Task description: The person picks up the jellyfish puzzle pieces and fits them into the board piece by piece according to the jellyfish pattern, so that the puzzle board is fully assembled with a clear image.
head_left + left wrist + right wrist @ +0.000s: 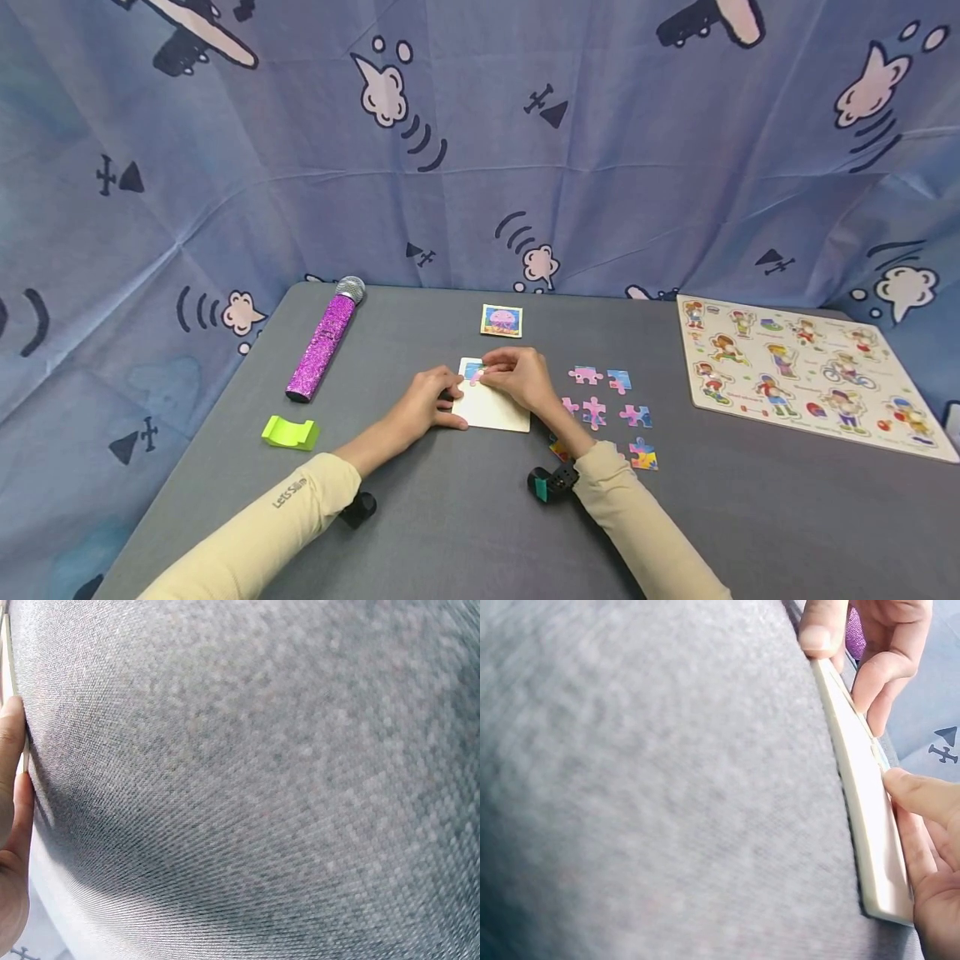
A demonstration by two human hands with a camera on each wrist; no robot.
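A: What secures the white tray [491, 410]?

B: The left hand [426, 402]. It grips the tray's left edge: thumb at the near corner, bent fingers farther up. This presumably braces the tray against sliding.

A: State of the right hand [522, 377]?

B: Reaching over the tray from its right. Thumb and fingertips are nearly closed about a small puzzle piece [477, 377] at the tray's far-left corner (how firm the pinch is cannot be told). The close hold likely serves fine alignment.

A: And the loose pieces [593, 413]?

B: Spread flat to the right of the tray, some partly behind the right forearm; probably so each is visible and within reach.

A: The picture card [502, 321]?

B: Beyond the tray's far edge, face up, perhaps for reference. The purple microphone [322, 348] lies left of the tray, well apart.
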